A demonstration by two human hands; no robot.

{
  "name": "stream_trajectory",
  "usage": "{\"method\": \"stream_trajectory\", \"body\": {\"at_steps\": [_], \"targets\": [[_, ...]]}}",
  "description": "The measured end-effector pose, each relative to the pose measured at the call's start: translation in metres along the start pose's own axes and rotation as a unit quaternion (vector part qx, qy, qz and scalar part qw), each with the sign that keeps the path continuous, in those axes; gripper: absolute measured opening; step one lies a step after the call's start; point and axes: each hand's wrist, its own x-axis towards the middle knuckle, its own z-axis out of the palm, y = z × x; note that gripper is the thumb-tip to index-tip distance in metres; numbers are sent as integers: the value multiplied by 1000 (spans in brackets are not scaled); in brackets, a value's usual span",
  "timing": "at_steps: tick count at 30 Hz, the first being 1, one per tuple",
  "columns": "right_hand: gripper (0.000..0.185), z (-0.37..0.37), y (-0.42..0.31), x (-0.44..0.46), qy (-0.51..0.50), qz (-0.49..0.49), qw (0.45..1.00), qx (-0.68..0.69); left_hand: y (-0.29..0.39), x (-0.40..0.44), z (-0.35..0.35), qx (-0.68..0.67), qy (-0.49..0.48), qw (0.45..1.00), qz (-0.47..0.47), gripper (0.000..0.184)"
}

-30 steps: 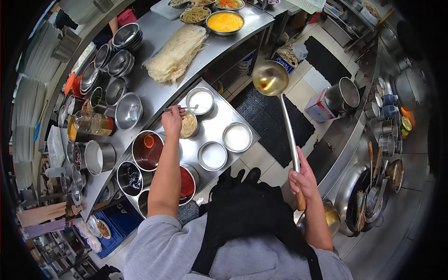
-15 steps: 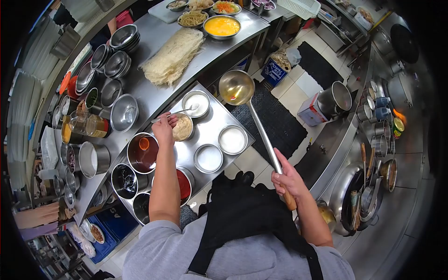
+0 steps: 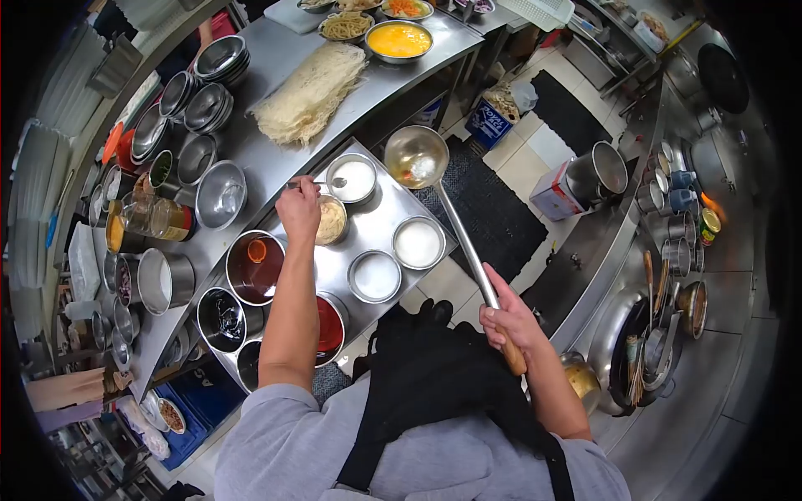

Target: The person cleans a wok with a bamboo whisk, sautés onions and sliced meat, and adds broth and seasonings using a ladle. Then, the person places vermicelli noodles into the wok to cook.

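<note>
Your left hand (image 3: 299, 210) has its fingers closed on a spoon (image 3: 337, 182), its tip at the white powder (image 3: 361, 177) in the farthest pot (image 3: 359, 203); contact is unclear. Your right hand's (image 3: 511, 319) fingers wrap the ladle's (image 3: 463, 240) wooden handle, its cup right of that pot.

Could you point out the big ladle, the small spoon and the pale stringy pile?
Big ladle (image 3: 464, 238): head view, on its metal shaft.
Small spoon (image 3: 338, 182): head view, on its scooping end.
Pale stringy pile (image 3: 310, 93): head view, on the middle of its top.
</note>
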Motion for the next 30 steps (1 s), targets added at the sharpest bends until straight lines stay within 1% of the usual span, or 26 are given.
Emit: {"method": "stream_trajectory", "body": {"at_steps": [2, 4, 6, 7, 9, 10, 12, 14, 17, 18, 21, 22, 23, 24, 25, 26, 28, 30], "targets": [[86, -2, 1, -1, 4, 0, 1000, 2, -18, 0, 8, -9, -15, 999, -45, 38], [86, -3, 2, -2, 7, 3, 1000, 7, -27, -1, 16, -9, -16, 998, -54, 37], [85, -4, 6, 0, 14, -4, 1000, 1, -36, -4, 23, -92, -17, 990, -101, 35], [84, -3, 8, 0, 17, -13, 1000, -4, -43, -6, 27, -93, -19, 990, -103, 35], [84, 1, 8, 0, 22, -12, 1000, -5, -55, -5, 29, -254, -7, 953, -167, 32], [84, 2, 7, 0, 24, -11, 1000, -6, -59, -4, 28, -255, -8, 952, -167, 32], [84, 3, 9, 0, 23, -15, 1000, -6, -67, -5, 23, -319, 5, 926, -201, 29], [85, 5, 10, -1, 22, -18, 1000, -6, -73, -5, 16, -335, 5, 920, -203, 29], [86, 9, 7, -3, 15, -13, 1000, 4, -58, -3, 2, -397, -2, 895, -205, 31], [87, 11, 6, -4, 9, -10, 1000, 8, -44, -2, -3, -397, -6, 895, -206, 31], [89, 14, 6, -5, 6, 1, 1000, 19, 2, -2, -7, -383, -35, 909, -162, 33], [89, 14, 6, -4, 0, 4, 1000, 21, 12, -3, -3, -380, -40, 909, -167, 33], [89, 13, 8, -3, -13, 0, 999, 29, 19, -4, 0, -260, -60, 960, -81, 33], [89, 14, 11, -4, -12, 3, 999, 33, 26, -7, 1, -135, -79, 988, 8, 33], [89, 16, 12, -5, -8, 1, 999, 33, 33, -10, -3, -84, -74, 993, 30, 34], [89, 16, 11, -4, -5, -4, 999, 32, 38, -11, -9, -83, -73, 993, 29, 34], [89, 14, 12, -6, 3, -8, 999, 38, 42, -22, -26, -133, -65, 989, 6, 33], [88, 11, 14, -10, 6, -10, 999, 43, 39, -36, -43, -142, -63, 988, 13, 32]]}}
